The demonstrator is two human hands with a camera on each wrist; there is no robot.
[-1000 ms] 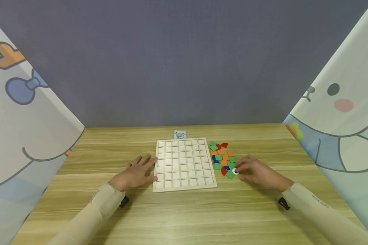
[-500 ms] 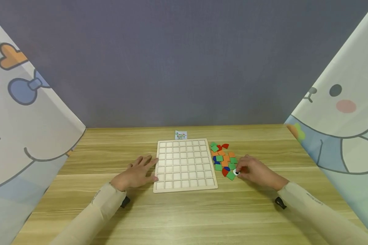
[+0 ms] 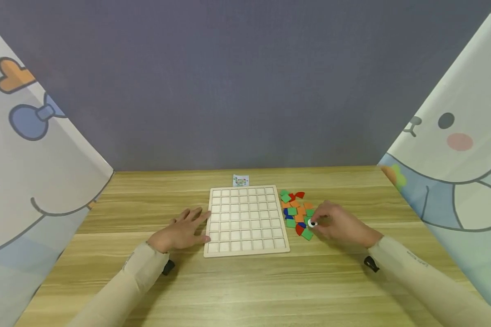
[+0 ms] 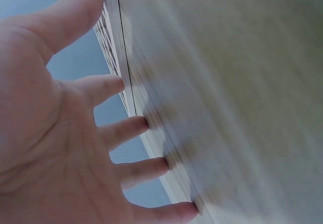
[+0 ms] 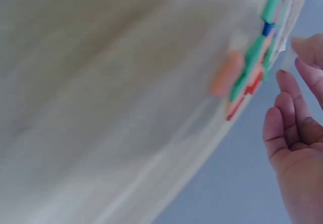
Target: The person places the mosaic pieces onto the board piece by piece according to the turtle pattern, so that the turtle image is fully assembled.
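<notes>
My right hand [image 3: 340, 225] pinches a small round white eye piece with a black centre [image 3: 312, 223] between thumb and fingers. It is held over the right side of a scatter of flat tiles. Green squares [image 3: 307, 234], orange squares [image 3: 299, 218], red quarter-round pieces [image 3: 299, 230] and blue curved ones [image 3: 286, 211] make up that scatter. A pale wooden grid board [image 3: 245, 221] with shallow square cells lies to its left. Along the board's left edge my left hand [image 3: 181, 230] is spread, thumb and index finger touching the rim, the other fingertips down on the table in the left wrist view.
A small printed picture card [image 3: 241, 180] lies just behind the board. The wood-grain table [image 3: 245, 290] meets a grey wall [image 3: 245, 86] at the back. Panels with cartoon drawings stand at both sides.
The right hand has pinched the white eye piece and brought it slightly up and left over the green tiles. My left hand has stayed in place at the board's edge.
</notes>
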